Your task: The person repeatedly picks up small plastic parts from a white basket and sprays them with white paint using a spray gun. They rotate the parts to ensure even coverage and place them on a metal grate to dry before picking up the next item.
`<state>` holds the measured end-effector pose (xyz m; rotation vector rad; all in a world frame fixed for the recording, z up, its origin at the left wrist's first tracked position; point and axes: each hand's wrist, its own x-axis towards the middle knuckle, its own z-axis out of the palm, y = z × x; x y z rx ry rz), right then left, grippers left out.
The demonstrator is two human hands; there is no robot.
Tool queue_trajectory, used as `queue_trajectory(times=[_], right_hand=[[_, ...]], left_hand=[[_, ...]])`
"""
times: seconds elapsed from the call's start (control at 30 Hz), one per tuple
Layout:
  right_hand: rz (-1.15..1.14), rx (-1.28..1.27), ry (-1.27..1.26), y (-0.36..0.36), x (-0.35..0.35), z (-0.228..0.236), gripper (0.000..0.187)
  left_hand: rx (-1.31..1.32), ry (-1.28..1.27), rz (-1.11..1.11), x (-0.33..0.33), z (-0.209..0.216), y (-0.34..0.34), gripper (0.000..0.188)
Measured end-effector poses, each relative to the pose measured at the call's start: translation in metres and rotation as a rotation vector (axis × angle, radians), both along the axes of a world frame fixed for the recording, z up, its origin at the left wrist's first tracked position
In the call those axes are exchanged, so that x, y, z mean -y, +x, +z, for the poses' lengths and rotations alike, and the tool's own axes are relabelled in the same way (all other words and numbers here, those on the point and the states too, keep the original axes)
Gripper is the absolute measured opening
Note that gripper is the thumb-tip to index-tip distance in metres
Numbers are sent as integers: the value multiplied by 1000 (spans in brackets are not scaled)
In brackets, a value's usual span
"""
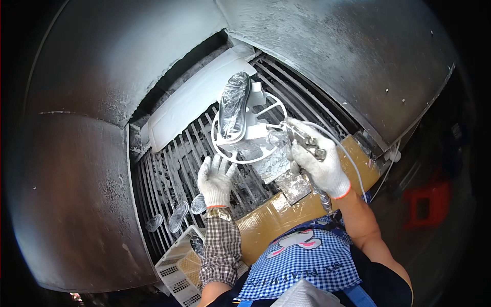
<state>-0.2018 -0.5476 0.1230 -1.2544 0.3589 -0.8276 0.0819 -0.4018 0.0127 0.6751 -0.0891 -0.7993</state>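
1. While the right hand [319,161] has its fingers curled firmly around a spray gun [277,137], the left hand [216,183] lies with its fingers loosely spread and nothing seen in them.
2. Ahead and to the left of the gun grip, the shoe sole [234,105] rests on a white wheel [255,132]; the left fingertips are at the wheel's near rim, though I can't tell whether they touch.
3. I'd judge the step in hand to be spraying that sole; whether any spray is flowing, I can't tell. The next move calls for a steady aim, and perhaps a nudge of the wheel from the left.
4. Below the left hand's grip, loose soles [178,217] lie on the grate [158,169], with a crate [176,266] beside that forearm.
5. The hose [347,156] loops right of the gun grip and could snag. Metal walls [358,61] stand well apart beyond both hands, leaving room to swing the gun.
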Motion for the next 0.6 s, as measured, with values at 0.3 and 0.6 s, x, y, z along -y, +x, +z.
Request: queue_trajectory(times=[0.3,0.6], right_hand=[[-124,13,-79,20,18,-12,57],[-23,-18,-58,14,7,-3,58]], left_hand=[[29,19,38,6,-1,17,40],[32,20,66,7,-1,22,50]])
